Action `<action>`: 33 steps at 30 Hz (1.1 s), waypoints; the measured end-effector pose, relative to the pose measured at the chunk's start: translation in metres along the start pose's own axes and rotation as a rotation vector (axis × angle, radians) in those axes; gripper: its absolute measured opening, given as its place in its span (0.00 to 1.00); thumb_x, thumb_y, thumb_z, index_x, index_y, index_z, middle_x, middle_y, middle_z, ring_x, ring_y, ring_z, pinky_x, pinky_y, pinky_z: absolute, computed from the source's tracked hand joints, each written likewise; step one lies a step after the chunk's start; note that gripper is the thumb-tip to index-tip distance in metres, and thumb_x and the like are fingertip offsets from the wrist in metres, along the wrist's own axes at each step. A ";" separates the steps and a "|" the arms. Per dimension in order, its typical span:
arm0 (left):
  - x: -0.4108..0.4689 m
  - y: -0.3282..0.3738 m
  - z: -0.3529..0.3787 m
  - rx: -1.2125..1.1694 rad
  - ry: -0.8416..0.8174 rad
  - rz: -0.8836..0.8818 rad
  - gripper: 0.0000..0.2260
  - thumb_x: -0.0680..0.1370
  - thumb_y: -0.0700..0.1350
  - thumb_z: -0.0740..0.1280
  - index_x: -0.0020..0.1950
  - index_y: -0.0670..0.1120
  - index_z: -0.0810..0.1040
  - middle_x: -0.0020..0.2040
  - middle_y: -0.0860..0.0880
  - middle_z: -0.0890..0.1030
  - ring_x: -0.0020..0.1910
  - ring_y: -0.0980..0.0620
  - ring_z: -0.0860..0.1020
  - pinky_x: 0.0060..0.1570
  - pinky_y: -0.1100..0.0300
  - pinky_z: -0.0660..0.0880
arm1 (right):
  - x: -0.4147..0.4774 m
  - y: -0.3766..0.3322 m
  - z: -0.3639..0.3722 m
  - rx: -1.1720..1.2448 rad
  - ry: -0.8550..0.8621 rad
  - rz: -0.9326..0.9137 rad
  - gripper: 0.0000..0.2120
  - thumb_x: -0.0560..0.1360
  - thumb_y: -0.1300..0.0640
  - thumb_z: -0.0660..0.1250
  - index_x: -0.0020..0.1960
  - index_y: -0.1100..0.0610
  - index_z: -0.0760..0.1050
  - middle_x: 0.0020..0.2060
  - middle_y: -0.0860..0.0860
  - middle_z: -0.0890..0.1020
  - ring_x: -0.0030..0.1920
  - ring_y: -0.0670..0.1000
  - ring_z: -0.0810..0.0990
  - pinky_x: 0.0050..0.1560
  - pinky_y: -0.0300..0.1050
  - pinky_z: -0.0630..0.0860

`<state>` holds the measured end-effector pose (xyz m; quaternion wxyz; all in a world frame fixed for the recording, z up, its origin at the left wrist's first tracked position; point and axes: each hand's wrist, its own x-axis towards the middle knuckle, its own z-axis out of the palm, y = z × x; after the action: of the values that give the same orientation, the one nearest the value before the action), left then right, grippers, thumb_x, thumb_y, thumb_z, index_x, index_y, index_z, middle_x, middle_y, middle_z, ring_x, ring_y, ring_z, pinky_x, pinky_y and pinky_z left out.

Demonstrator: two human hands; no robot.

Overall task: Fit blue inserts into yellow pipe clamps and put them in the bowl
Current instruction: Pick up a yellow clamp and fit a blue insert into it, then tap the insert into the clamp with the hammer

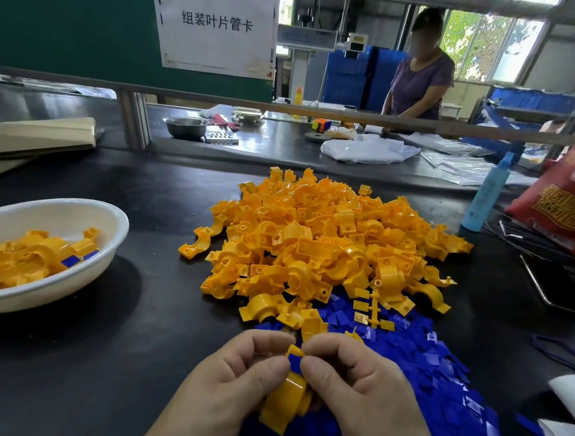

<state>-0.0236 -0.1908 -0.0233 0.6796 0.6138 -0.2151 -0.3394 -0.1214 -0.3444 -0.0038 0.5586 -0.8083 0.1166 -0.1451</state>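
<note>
My left hand (237,378) and my right hand (360,388) meet at the bottom centre and hold one yellow pipe clamp (286,401) between them. A blue insert (294,361) sits at the clamp's upper end, pinched between my two thumbs and forefingers. Beyond the hands lies a big heap of yellow clamps (325,239). A spread of loose blue inserts (437,375) covers the table to the right. The white bowl (86,274) at the left holds several yellow clamps with blue inserts.
A blue bottle (487,195) stands at the right by a red bag (563,202). A metal tray edge (542,291) lies right of the heap. Cardboard (37,138) is stacked at the far left. A person stands behind the far bench, which holds a steel bowl (185,127).
</note>
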 end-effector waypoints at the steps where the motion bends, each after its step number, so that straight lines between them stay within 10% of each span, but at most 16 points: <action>1: -0.001 0.000 0.000 0.046 0.013 0.018 0.16 0.65 0.55 0.75 0.53 0.57 0.84 0.51 0.41 0.84 0.50 0.42 0.82 0.50 0.49 0.78 | -0.001 0.000 0.001 -0.034 -0.002 -0.017 0.16 0.73 0.56 0.71 0.44 0.32 0.77 0.44 0.35 0.80 0.46 0.41 0.80 0.43 0.36 0.79; 19: -0.011 0.009 0.008 0.365 0.168 0.044 0.08 0.76 0.44 0.70 0.43 0.57 0.84 0.44 0.58 0.85 0.44 0.61 0.82 0.39 0.72 0.75 | 0.001 0.001 0.007 -0.238 0.045 -0.357 0.06 0.70 0.46 0.68 0.45 0.45 0.80 0.44 0.39 0.81 0.47 0.40 0.80 0.43 0.30 0.75; 33: -0.001 0.021 -0.045 0.320 0.549 -0.182 0.02 0.77 0.44 0.71 0.46 0.50 0.84 0.45 0.43 0.83 0.47 0.41 0.81 0.47 0.43 0.80 | -0.005 -0.018 -0.045 -0.883 -0.046 -0.119 0.17 0.77 0.38 0.56 0.65 0.39 0.66 0.57 0.37 0.71 0.58 0.38 0.67 0.58 0.35 0.70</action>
<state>0.0120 -0.1585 -0.0095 0.5742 0.7978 -0.0190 -0.1826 -0.1422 -0.3750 0.0276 0.1531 -0.9776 0.1081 -0.0954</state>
